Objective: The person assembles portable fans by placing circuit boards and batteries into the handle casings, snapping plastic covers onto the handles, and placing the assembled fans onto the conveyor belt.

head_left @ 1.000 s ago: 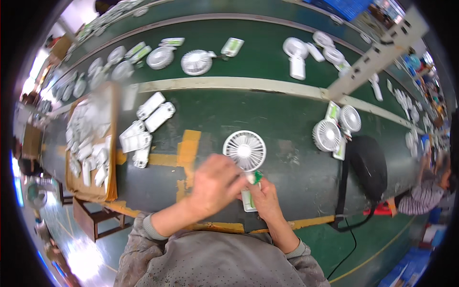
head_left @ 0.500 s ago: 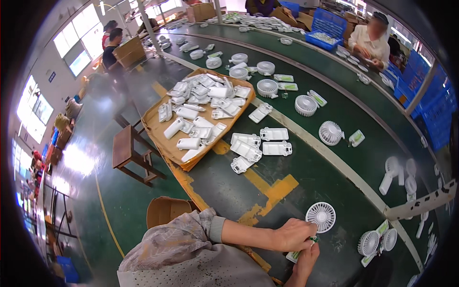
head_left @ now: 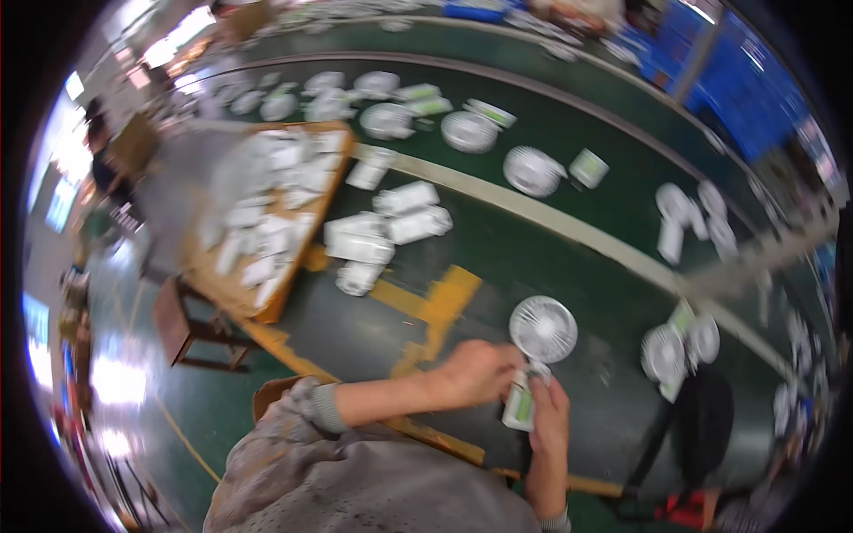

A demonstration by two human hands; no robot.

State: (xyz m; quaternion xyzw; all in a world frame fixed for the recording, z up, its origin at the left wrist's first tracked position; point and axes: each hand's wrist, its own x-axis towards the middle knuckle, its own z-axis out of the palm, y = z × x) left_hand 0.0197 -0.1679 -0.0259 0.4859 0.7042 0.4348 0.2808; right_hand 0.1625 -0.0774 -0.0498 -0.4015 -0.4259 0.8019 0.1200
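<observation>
A white handheld fan is between my hands, its round slotted head (head_left: 544,327) upward and its handle part (head_left: 519,406) with a green label-like strip below. My right hand (head_left: 553,417) is closed round the side of that handle part. At the fan's neck, the curled fingers of my left hand (head_left: 475,375) come together; blur hides what they pinch. Several white handle shells (head_left: 360,240) lie in a loose group on the table to the left. Farther right, two fan heads (head_left: 664,354) rest beside green-marked pieces.
A shallow cardboard tray (head_left: 293,282) full of white shells stands at left. Beyond a pale rail (head_left: 569,226), fan heads (head_left: 533,171) with green-marked pieces line a green belt. A slanted metal bar (head_left: 755,253) crosses at right. A wooden stool (head_left: 191,324) stands beside the table.
The view has swung, so the table's things appear shifted left and up. My hands have lifted the fan somewhat, and its green-marked handle part shows more fully between them.
</observation>
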